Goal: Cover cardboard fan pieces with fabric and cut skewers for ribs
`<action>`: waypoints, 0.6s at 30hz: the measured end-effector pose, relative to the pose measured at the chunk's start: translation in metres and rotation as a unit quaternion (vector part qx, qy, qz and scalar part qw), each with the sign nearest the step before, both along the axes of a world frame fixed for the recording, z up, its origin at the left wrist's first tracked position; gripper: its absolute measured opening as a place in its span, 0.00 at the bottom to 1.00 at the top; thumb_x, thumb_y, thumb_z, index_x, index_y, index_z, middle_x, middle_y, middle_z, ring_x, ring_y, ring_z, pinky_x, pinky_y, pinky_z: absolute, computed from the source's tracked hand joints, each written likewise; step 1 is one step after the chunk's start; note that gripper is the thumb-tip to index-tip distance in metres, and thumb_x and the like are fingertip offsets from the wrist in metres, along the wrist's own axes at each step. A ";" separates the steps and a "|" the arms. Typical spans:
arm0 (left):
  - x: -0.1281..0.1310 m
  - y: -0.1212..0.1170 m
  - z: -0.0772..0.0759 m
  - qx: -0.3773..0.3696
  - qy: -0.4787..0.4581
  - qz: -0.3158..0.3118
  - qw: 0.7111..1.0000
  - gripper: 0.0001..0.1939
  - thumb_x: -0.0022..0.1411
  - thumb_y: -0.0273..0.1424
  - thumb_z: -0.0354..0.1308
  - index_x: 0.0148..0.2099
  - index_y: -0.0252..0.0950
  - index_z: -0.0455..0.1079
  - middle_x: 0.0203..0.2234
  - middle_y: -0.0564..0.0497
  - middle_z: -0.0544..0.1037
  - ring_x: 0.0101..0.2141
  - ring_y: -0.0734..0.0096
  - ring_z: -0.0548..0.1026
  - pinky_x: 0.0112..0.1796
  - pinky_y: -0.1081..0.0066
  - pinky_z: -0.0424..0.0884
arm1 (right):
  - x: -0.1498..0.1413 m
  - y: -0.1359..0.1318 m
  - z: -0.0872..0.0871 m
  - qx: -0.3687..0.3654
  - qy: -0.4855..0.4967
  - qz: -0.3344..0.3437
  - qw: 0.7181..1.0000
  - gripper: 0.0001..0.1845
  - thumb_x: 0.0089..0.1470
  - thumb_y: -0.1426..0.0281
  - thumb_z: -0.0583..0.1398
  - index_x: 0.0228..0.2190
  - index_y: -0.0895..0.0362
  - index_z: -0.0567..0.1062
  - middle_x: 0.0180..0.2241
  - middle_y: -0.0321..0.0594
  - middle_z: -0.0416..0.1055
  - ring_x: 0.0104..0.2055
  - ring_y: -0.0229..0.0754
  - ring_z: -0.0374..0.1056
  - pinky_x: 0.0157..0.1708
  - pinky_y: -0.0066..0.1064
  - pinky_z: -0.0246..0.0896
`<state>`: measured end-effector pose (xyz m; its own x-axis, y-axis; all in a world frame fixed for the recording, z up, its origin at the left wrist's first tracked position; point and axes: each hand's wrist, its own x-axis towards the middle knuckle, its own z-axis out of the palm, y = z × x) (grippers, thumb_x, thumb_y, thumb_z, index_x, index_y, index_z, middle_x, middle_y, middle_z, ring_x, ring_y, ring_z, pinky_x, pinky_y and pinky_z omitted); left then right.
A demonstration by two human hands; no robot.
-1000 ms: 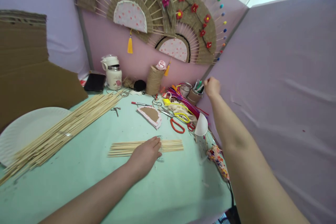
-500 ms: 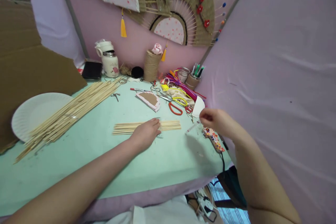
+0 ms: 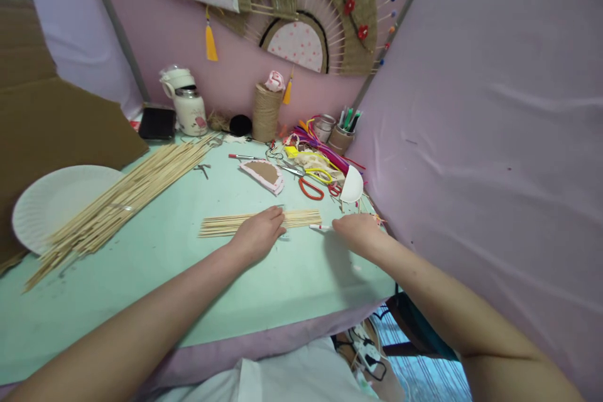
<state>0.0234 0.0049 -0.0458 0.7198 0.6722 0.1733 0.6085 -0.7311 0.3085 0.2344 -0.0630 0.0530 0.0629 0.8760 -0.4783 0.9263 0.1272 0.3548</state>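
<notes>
My left hand (image 3: 260, 230) lies flat across a row of thin wooden sticks (image 3: 304, 218), set side by side on the pale green tabletop. Under its fingertips a clear flat strip (image 3: 284, 237), which looks like a ruler, crosses the sticks; most of it is covered. My right hand (image 3: 357, 231) is closed around a slim white pen (image 3: 319, 227) with a red end. That end points left and is close to the sticks' right ends; whether it touches them I cannot tell.
A large bundle of sticks (image 3: 136, 191) lies over a white paper plate (image 3: 28, 220) at left, beside cardboard (image 3: 61, 119). Farther back are scissors (image 3: 311, 188), a half-round fabric-edged piece (image 3: 261, 176), a twine spool (image 3: 266, 113) and a white bottle (image 3: 189, 110).
My right hand has moved left and lower with the pen, bringing its end close to the sticks. The left hand stays on the sticks. The whole view has shifted slightly.
</notes>
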 end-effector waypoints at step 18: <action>-0.001 -0.001 0.001 -0.004 -0.015 0.000 1.000 0.16 0.67 0.34 0.44 0.48 0.36 0.70 0.54 0.46 0.71 0.56 0.66 0.67 0.54 0.67 0.64 | 0.027 0.005 -0.027 0.149 0.781 -0.303 0.525 0.20 0.47 0.64 0.63 0.44 0.50 0.67 0.19 0.24 0.60 0.15 0.26 0.45 0.15 0.20 0.36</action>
